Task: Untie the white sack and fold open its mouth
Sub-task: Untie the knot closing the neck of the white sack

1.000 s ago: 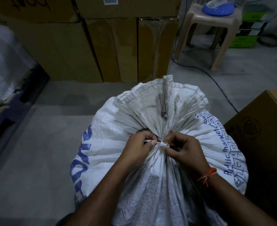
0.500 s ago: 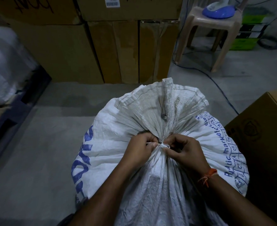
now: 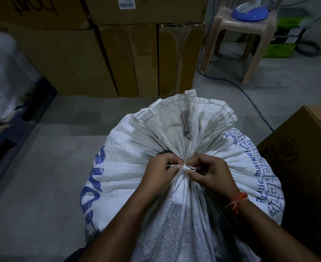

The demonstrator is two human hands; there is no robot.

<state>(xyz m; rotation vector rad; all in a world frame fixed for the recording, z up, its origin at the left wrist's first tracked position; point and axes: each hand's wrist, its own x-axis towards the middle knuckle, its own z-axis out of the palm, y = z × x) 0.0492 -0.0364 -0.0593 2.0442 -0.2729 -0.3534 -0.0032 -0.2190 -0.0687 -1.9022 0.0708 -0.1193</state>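
- White sack (image 3: 129, 167) (woven, blue print on its sides) standing on a grey floor (image 3: 33, 186), near centre; mouth gathered into pleats and fanned out on the far side of a tight neck
- Thin white tie (image 3: 186, 168) cinched round that neck, still knotted
- Left hand (image 3: 160, 174) at the left of the knot, fingers curled, pinching one end of the tie
- Right hand (image 3: 212, 173) at the right of the knot, fingers curled, pinching the tie's small loop; orange thread (image 3: 238, 202) round the wrist
- Cardboard boxes (image 3: 137, 59) stacked far behind; plastic stool (image 3: 239, 35) far right; another box (image 3: 310, 157) just right of the sack
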